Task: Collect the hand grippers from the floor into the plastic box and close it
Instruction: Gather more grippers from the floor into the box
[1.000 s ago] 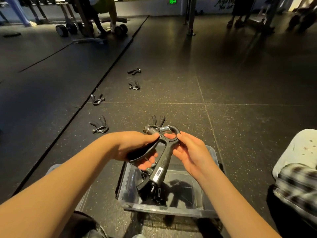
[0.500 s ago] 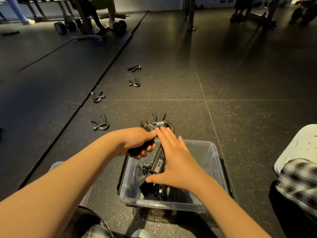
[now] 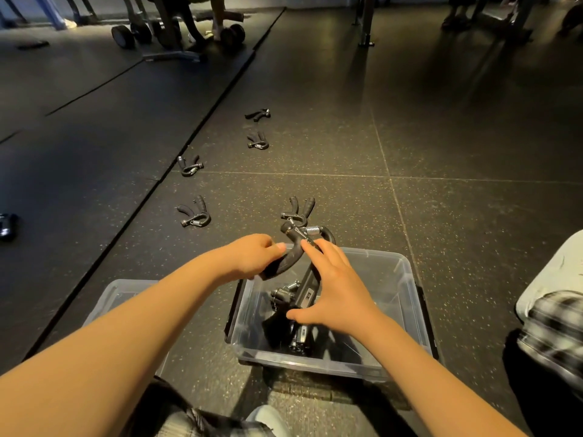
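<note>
Far out to the left of the left hand (image 3: 252, 257), a small dark object (image 3: 6, 227) is cut by the frame edge and cannot be identified; under the left forearm lies a clear shallow plastic lid (image 3: 120, 294), partly covered by the arm, so the closing step is not yet done.

Ahead and left of the left hand, four black spring hand grippers lie uncollected on the dark speckled rubber floor (image 3: 441, 152): the nearest floor gripper (image 3: 193, 212); the second floor gripper (image 3: 190, 165) beyond it; then the third floor gripper (image 3: 258, 141) and the farthest floor gripper (image 3: 258, 115).

The left hand curls round one padded handle of a large black hand gripper with a steel spring (image 3: 285, 261), holding it over the far rim of the clear rectangular plastic box (image 3: 407, 279); a fifth floor gripper (image 3: 299, 209) lies just past the fingertips, half hidden behind the held one.

The right hand (image 3: 334, 288) is spread, fingers straight, laid on the held gripper's other arm, thumb out to the side; beneath it, a dark gripper in the box (image 3: 280, 294) shows, though overlapping black parts and the hand make the count impossible to tell.

By my judgement the task is early: one going in, five left, then the lid; right of the right hand, a knee in checked cloth (image 3: 552, 326) is cut off.
</note>
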